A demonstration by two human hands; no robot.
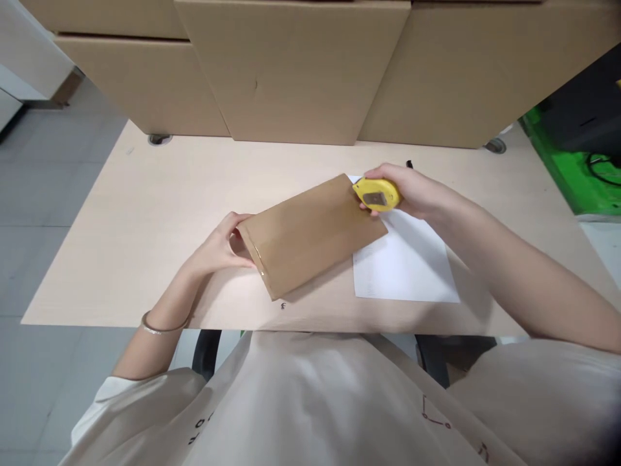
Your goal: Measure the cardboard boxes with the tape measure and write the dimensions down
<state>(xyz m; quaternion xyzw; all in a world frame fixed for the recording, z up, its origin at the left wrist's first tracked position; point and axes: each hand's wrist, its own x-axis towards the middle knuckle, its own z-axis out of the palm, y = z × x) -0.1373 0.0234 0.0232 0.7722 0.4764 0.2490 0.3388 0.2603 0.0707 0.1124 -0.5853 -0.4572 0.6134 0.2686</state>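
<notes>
Basically, pale wood-grain tabletop, smooth, straight front edge; plain brown cardboard boxes with matte flat faces stand side by side along its back. Person wears a white shirt, soft creased cloth, dark letters at left (an O among them), reddish-brown line drawing with small circles at right. Brown cardboard piece, flat rectangle, set at a slant over the middle of the table, glossy strip down its left short end; can't tell if all of it touches the tabletop. White sheet, thin and smooth, lies partly under its right end; faint print near the sheet's left side, too small to read. Left hand half-curled in a C, fingers and thumb apart, gripping the cardboard's left end. Right hand closed around a yellow tape measure, rounded hard case, greyish metal clip, at the cardboard's right end. Thin shiny bangle on left wrist. Black object just behind right hand, kind unclear. Tiny dark mark near the front edge, shaped like a 3.
</notes>
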